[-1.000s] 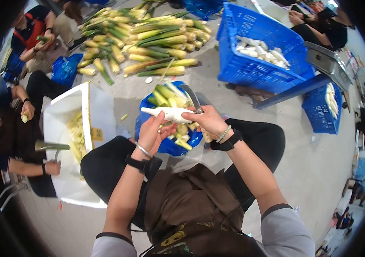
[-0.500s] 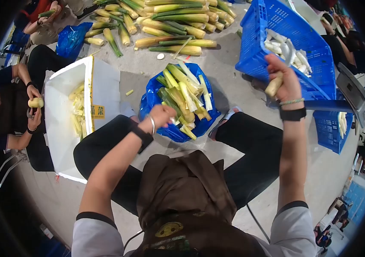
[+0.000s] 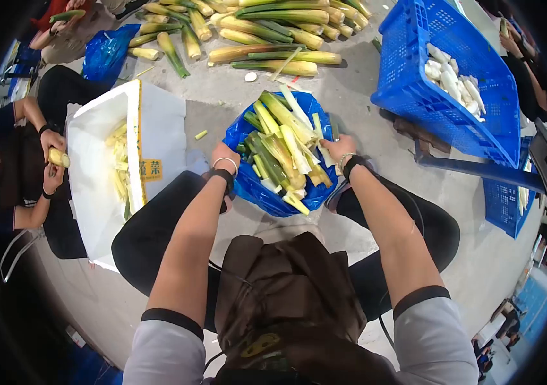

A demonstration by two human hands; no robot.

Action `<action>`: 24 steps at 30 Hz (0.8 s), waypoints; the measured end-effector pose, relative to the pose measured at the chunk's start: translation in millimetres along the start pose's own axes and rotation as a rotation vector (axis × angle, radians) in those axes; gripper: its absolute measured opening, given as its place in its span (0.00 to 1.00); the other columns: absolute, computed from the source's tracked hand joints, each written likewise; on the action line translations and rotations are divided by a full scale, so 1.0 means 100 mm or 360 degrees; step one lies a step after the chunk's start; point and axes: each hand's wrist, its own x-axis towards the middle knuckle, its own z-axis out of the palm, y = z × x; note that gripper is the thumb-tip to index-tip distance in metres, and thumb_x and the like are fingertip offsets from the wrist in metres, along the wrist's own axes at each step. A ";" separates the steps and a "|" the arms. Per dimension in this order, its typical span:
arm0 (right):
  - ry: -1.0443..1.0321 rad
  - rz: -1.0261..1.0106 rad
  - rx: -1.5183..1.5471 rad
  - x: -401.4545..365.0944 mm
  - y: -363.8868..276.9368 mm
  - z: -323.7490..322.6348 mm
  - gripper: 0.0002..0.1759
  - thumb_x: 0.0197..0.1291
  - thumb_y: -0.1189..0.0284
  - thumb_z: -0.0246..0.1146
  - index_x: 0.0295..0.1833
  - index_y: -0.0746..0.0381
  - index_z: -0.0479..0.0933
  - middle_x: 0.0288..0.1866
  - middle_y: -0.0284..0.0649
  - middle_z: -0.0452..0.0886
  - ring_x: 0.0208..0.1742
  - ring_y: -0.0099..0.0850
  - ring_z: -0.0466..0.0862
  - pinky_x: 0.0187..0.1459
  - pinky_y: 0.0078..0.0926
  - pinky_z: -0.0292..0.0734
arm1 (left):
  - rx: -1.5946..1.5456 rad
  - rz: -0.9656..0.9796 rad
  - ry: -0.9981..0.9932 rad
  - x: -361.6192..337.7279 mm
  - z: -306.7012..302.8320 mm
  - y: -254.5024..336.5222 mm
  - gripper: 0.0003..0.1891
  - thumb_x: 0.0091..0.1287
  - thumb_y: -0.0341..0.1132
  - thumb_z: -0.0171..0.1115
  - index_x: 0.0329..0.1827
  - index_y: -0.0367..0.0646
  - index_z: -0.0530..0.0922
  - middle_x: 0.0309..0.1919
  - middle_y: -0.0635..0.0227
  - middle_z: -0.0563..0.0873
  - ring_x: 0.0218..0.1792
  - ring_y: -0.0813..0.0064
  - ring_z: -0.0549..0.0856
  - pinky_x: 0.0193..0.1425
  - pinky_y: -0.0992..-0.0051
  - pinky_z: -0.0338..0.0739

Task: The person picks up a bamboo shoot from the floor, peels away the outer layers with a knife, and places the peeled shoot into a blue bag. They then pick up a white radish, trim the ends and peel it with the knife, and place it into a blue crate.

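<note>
A blue plastic bag [image 3: 242,186] lies open on the floor between my feet, heaped with green and yellow husks [image 3: 280,144]. My left hand [image 3: 224,157] is closed at the bag's left rim. On the opposite side, my right hand [image 3: 340,151] has its fingers curled at the right rim. A pale piece [image 3: 326,155] shows by the right fingers, and a narrow dark strip [image 3: 335,132] stands up beside them; I cannot tell whether that hand grips these as well. Folds of the bag and the husks partly hide the fingertips.
Unpeeled stalks [image 3: 273,38] are piled ahead. A white foam box [image 3: 164,122] with husks stands at left, beside a person whose hands hold a stalk [image 3: 59,157]. At right, a blue crate [image 3: 408,70] contains peeled white stems [image 3: 456,80]; a blue bar [image 3: 472,163] runs below it.
My right hand has come down from beside the crate to the bag's right rim. My left hand has moved from over the husks to the left rim. The view has shifted slightly.
</note>
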 end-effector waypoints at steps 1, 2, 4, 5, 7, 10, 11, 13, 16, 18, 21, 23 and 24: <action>-0.0014 -0.0017 0.0054 0.02 0.00 0.00 0.21 0.45 0.61 0.69 0.39 0.67 0.81 0.36 0.54 0.84 0.38 0.45 0.85 0.42 0.37 0.80 | -0.0019 0.0058 0.0067 -0.02 -0.08 -0.03 0.19 0.57 0.34 0.58 0.49 0.32 0.77 0.46 0.40 0.82 0.50 0.46 0.81 0.55 0.59 0.76; -0.0070 0.0005 0.0145 0.07 0.01 -0.05 0.20 0.45 0.62 0.69 0.38 0.67 0.81 0.35 0.53 0.84 0.36 0.43 0.85 0.40 0.37 0.80 | -0.0042 0.0120 0.0135 -0.04 -0.18 -0.06 0.18 0.56 0.32 0.58 0.48 0.32 0.76 0.45 0.40 0.82 0.50 0.46 0.81 0.55 0.58 0.76; -0.0168 0.0038 0.0320 -0.11 -0.33 -0.56 0.18 0.45 0.64 0.69 0.37 0.68 0.81 0.33 0.52 0.84 0.32 0.40 0.86 0.34 0.35 0.80 | -0.0238 0.0318 0.0310 -0.11 -0.51 -0.14 0.13 0.54 0.27 0.55 0.42 0.32 0.76 0.38 0.40 0.83 0.43 0.47 0.84 0.45 0.56 0.81; -0.0087 -0.0035 0.0348 -0.20 -0.43 -0.74 0.16 0.46 0.67 0.69 0.36 0.69 0.80 0.28 0.47 0.83 0.26 0.33 0.84 0.28 0.31 0.79 | -0.0555 0.0185 0.0127 -0.30 -0.84 -0.08 0.11 0.55 0.25 0.55 0.41 0.31 0.74 0.35 0.43 0.83 0.39 0.50 0.85 0.35 0.58 0.83; -0.0081 -0.0189 0.0327 -0.50 -0.68 -1.17 0.14 0.48 0.68 0.68 0.34 0.68 0.80 0.23 0.42 0.81 0.23 0.31 0.81 0.25 0.29 0.76 | -0.0947 0.0110 -0.0080 -0.49 -1.18 -0.16 0.10 0.56 0.23 0.55 0.41 0.30 0.71 0.32 0.49 0.81 0.31 0.56 0.86 0.20 0.64 0.83; -0.0104 -0.0367 0.0281 -0.91 -0.84 -1.58 0.12 0.48 0.69 0.69 0.32 0.68 0.78 0.22 0.36 0.78 0.21 0.24 0.75 0.20 0.23 0.70 | -0.1183 0.0204 -0.0190 -0.73 -1.42 -0.37 0.12 0.57 0.21 0.56 0.43 0.33 0.68 0.31 0.56 0.78 0.24 0.61 0.84 0.17 0.67 0.83; -0.0057 -0.0391 0.0405 -1.00 -0.87 -1.63 0.12 0.50 0.68 0.68 0.31 0.68 0.78 0.21 0.35 0.77 0.18 0.23 0.74 0.19 0.22 0.69 | -0.1203 0.0213 -0.0189 -0.79 -1.45 -0.42 0.11 0.57 0.21 0.55 0.43 0.34 0.68 0.30 0.57 0.79 0.23 0.64 0.83 0.16 0.68 0.83; -0.0032 -0.0341 0.0423 -0.97 -0.82 -1.66 0.13 0.50 0.67 0.67 0.31 0.68 0.79 0.20 0.38 0.78 0.20 0.25 0.77 0.22 0.25 0.73 | -0.1098 0.0172 -0.0132 -0.74 -1.41 -0.51 0.13 0.58 0.19 0.53 0.46 0.35 0.67 0.29 0.58 0.80 0.22 0.65 0.83 0.16 0.69 0.82; 0.0075 -0.0454 -0.0058 -0.61 -0.45 -1.40 0.17 0.49 0.62 0.68 0.33 0.68 0.81 0.25 0.50 0.83 0.29 0.43 0.85 0.35 0.37 0.79 | -0.1028 0.0042 -0.0485 -0.66 -1.27 -0.48 0.16 0.58 0.19 0.54 0.49 0.34 0.66 0.30 0.55 0.81 0.26 0.62 0.85 0.15 0.68 0.81; -0.0034 -0.0344 -0.0093 -0.55 -0.32 -1.22 0.18 0.48 0.62 0.68 0.35 0.68 0.81 0.27 0.54 0.82 0.33 0.49 0.84 0.40 0.40 0.78 | -0.0914 0.0021 -0.0590 -0.70 -1.21 -0.32 0.19 0.58 0.21 0.56 0.53 0.34 0.65 0.30 0.53 0.81 0.30 0.57 0.86 0.21 0.64 0.83; 0.0044 -0.0272 -0.0038 -0.55 -0.22 -1.02 0.16 0.50 0.64 0.65 0.34 0.69 0.81 0.27 0.52 0.83 0.30 0.45 0.85 0.37 0.38 0.79 | -0.0155 0.0371 -0.0147 -0.51 -0.90 -0.40 0.30 0.55 0.26 0.63 0.61 0.36 0.62 0.36 0.46 0.81 0.37 0.50 0.85 0.36 0.60 0.84; -0.0065 -0.0133 0.0077 -0.61 -0.36 -1.06 0.15 0.51 0.65 0.64 0.34 0.69 0.81 0.27 0.51 0.83 0.28 0.42 0.85 0.36 0.37 0.79 | 0.0299 0.0481 0.0153 -0.81 -1.05 -0.10 0.49 0.48 0.36 0.74 0.72 0.40 0.53 0.55 0.38 0.73 0.54 0.45 0.78 0.61 0.58 0.72; -0.0113 -0.0055 0.0140 -0.62 -0.41 -1.06 0.15 0.51 0.66 0.63 0.34 0.69 0.81 0.27 0.51 0.83 0.27 0.41 0.85 0.35 0.36 0.79 | 0.0552 0.0868 0.0291 -0.97 -1.15 0.13 0.54 0.46 0.38 0.76 0.73 0.42 0.49 0.62 0.40 0.66 0.60 0.45 0.72 0.64 0.55 0.67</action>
